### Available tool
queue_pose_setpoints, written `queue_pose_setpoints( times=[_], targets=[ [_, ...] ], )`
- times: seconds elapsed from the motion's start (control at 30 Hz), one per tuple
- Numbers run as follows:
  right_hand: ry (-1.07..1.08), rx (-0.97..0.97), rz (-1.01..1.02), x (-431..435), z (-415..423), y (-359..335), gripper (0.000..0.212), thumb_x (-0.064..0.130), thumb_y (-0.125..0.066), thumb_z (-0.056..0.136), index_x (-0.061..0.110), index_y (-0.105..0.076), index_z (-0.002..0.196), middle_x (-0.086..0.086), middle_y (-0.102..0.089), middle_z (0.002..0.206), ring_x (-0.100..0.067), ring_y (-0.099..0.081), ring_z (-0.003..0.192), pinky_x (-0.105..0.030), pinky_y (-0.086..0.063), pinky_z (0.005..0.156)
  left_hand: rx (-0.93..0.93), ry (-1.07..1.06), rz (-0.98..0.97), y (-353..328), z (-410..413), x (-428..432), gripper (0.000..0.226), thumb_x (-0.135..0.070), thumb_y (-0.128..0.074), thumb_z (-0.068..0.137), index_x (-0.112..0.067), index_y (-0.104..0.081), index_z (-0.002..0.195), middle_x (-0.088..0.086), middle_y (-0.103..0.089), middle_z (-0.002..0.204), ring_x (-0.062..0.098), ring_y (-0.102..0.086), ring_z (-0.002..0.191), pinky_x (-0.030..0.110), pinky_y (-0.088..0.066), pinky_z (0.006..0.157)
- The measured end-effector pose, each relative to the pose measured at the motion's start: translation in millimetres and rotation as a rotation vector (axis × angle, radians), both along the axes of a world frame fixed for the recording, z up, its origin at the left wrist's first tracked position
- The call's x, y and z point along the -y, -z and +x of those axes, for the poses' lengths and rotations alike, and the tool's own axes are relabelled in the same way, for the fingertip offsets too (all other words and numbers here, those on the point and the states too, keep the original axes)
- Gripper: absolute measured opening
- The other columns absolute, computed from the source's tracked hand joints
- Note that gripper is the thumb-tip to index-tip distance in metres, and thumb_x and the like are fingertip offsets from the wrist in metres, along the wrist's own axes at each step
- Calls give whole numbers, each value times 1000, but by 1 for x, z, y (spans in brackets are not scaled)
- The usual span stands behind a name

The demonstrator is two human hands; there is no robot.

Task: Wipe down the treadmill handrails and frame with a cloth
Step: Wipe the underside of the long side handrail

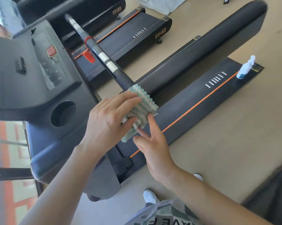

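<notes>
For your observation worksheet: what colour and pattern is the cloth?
The cloth has teal and white wavy stripes; head view shows it.

We've open belt beneath the handrail, spray bottle standing under its far end, crossbar and console crowding its near end, bare floor beyond it for us
</notes>
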State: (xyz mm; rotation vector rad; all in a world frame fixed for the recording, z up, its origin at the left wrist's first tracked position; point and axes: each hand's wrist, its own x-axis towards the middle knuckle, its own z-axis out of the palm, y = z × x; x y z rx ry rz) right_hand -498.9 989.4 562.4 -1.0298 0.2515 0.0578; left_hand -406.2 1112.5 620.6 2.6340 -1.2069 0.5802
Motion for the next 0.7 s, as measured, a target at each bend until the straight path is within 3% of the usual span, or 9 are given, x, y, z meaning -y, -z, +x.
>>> queue_pose_setpoints(
  times=[0.1, 0.17, 0.27, 0.33, 0.47, 0.63, 0.7],
  targets=[
    [86, 17, 135, -7, 8, 2, 70, -16, -39, 93, 27, -45, 148, 12, -65, 133, -8, -56, 131, -33, -46, 107, -47, 37, 41, -3, 8, 4, 41, -23, -78, 83, -20, -73, 123, -4, -64, 139, 23, -69, 104, 39, -58, 75],
    [155, 30, 173, -10, 12, 5, 67, -17, -36, 94, 22, -45, 147, 10, -67, 130, -11, -57, 130, -39, -43, 113, -83, 41, 47, -4, 13, 7, 45, -26, -76, 82, -24, -72, 126, -7, -61, 143, 26, -71, 93, 39, -59, 67],
    [317, -7, 205, -7, 20, 15, 60, -12, -37, 100, 17, -40, 153, 16, -72, 114, -1, -61, 115, -49, -38, 117, -140, 37, 4, -5, 19, 17, 51, -30, -76, 77, -28, -71, 128, -11, -59, 145, 22, -73, 91, 35, -59, 62],
    [404, -24, 183, -3, 30, 24, 58, -10, -42, 101, 17, -42, 153, 6, -72, 111, -6, -60, 111, -55, -33, 117, -155, 35, 0, -6, 25, 26, 56, -32, -77, 73, -30, -70, 129, -12, -59, 145, 21, -74, 93, 38, -60, 63],
    [522, -21, 110, 3, 44, 30, 62, -5, -55, 94, 19, -45, 150, -1, -61, 142, -20, -58, 131, -51, -40, 115, -192, 17, 54, -12, 40, 46, 68, -31, -86, 71, -35, -64, 135, -14, -56, 148, 24, -73, 101, 44, -61, 69],
    [635, 15, 59, 11, 57, 36, 58, -4, -59, 95, 17, -45, 147, 9, -55, 146, -17, -53, 135, -44, -40, 116, -201, -15, 126, -14, 50, 67, 76, -40, -85, 76, -39, -54, 145, -17, -47, 154, 23, -68, 118, 41, -58, 83],
    [698, -29, 121, 22, 63, 34, 46, -3, -61, 95, 18, -48, 134, 18, -57, 135, -15, -59, 128, -31, -50, 104, -188, -37, 130, -12, 52, 77, 77, -41, -85, 76, -40, -52, 146, -17, -47, 154, 24, -68, 117, 40, -58, 83]
  ],
)
